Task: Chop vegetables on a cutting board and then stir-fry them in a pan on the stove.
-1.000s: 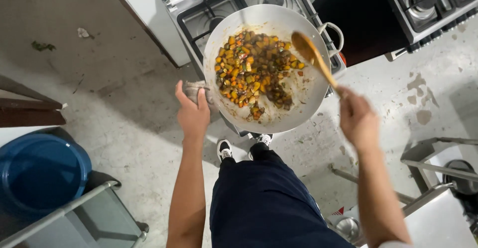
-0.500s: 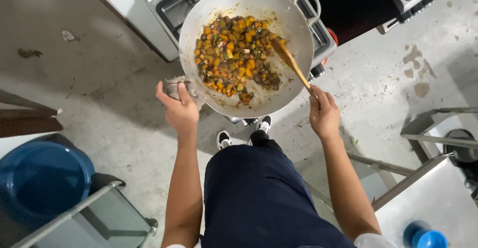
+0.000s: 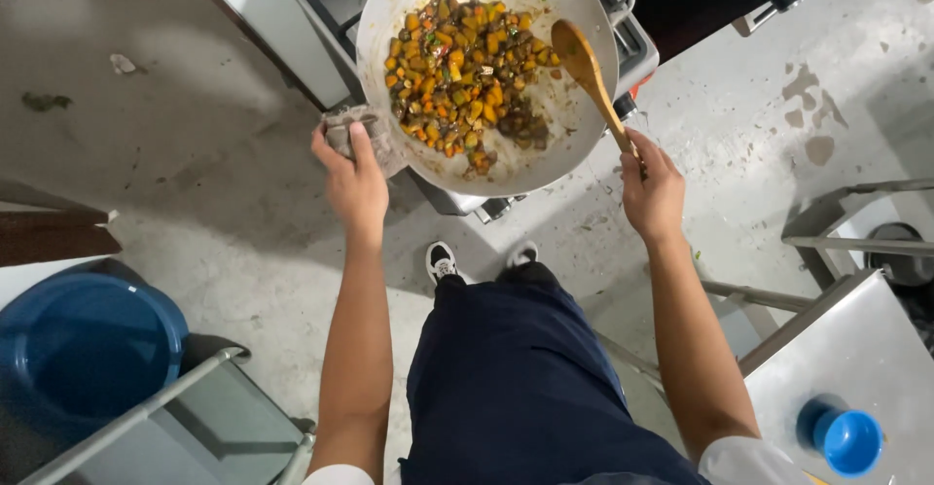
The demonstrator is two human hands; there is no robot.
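Basin, blue, sits well left of the pan. Left hand grips a cloth at the pan's left rim. Chopped vegetables lie inside. Right hand is closed around a wooden spoon resting in the pan's right side.

A gas stove is standing at the far side of the room, its dark grates showing at the far left and far right of the view. A grey concrete floor is spreading out below it, carrying pale stains on the right and a scrap of litter on the far left. A big blue tub is sitting at the near left, just beside a metal-framed cart. On the near right a steel table is holding a small blue cup. Two dark sneakers with white trim are resting on the floor near the stove.
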